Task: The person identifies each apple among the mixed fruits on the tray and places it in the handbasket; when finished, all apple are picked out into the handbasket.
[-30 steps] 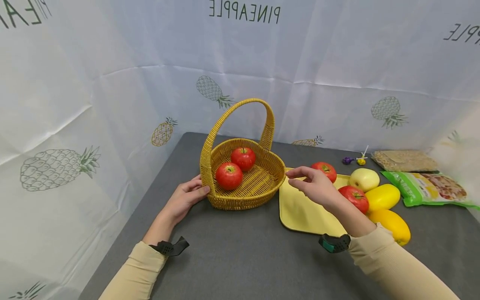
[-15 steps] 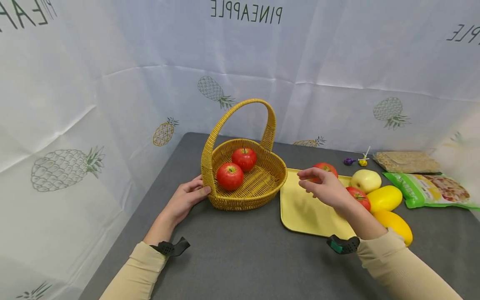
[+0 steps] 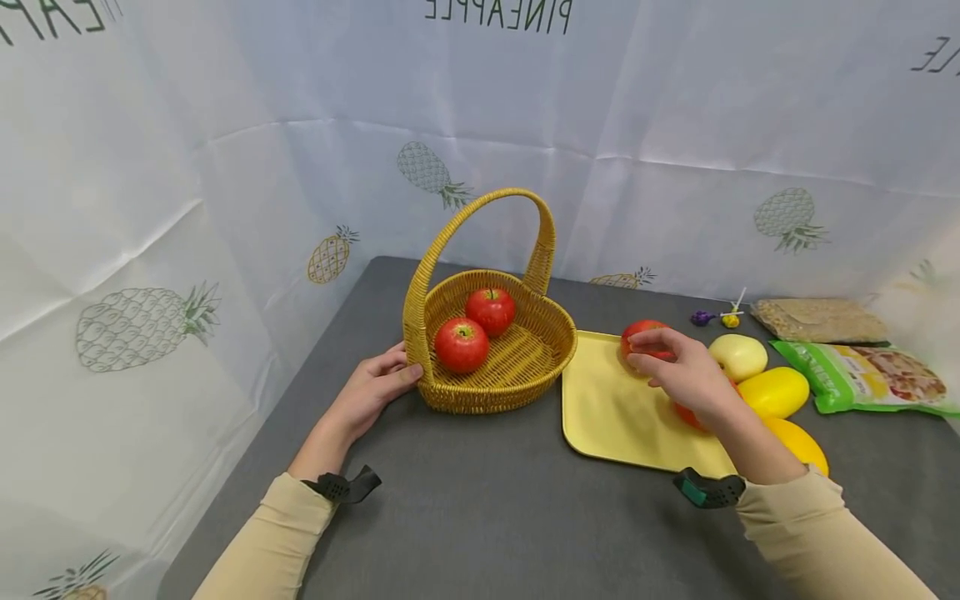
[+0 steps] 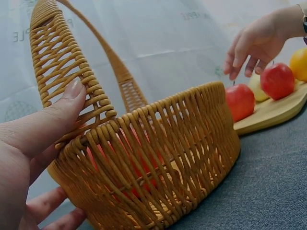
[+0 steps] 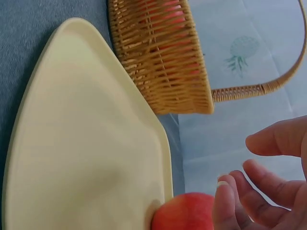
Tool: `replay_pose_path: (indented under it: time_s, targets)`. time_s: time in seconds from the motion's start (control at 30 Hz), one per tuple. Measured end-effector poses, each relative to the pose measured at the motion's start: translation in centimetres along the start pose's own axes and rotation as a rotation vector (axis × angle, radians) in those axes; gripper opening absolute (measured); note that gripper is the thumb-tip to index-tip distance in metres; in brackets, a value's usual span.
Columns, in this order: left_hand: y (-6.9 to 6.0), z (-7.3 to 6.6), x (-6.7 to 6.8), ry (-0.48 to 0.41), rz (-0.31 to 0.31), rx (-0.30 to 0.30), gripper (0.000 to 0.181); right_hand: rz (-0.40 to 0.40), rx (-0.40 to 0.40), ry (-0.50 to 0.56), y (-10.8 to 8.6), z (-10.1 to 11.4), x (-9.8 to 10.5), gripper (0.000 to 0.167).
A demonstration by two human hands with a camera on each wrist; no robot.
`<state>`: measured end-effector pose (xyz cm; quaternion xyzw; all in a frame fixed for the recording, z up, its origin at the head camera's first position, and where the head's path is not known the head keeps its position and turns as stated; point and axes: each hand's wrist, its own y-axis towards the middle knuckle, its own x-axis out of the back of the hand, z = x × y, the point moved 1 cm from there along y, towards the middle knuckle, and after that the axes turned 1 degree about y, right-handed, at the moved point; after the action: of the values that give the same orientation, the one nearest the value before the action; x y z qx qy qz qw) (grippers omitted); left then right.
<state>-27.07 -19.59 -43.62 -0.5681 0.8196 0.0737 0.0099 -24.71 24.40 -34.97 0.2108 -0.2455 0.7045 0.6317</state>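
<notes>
Left hand gripping golden heart-shaped wicker basket; right hand empty

Head: grip at basket's 8 o'clock; two round red apples inside. Right hand over flat yellow tray at basket's 4 o'clock.
Left wrist: thumb on handle base.
Right wrist: thumb, fingers apart.

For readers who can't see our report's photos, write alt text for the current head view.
A person's left hand grips a wicker basket holding two red apples, while the right hand hovers by another red apple on a yellow tray. Farther right are yellow fruit and a green packet.
</notes>
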Motion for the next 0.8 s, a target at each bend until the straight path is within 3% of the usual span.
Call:
replay_pose_path:
  time_s: [0.37,0.63,0.8]
  targets:
    - [0.2,0.0,0.0,-0.009,-0.001,-0.007,0.008,-0.047,0.001,0.011,-1.7,-1.1,0.8,0.052]
    - [0.2,0.1,0.0,-0.009,0.004,0.000,0.008,-0.087,-0.066,-0.037,-3.4,-1.9,1.8,0.063]
    - [0.0,0.2,0.1,-0.001,-0.002,0.001,0.009,-0.096,-0.069,-0.042,-3.8,-2.3,2.5,0.066]
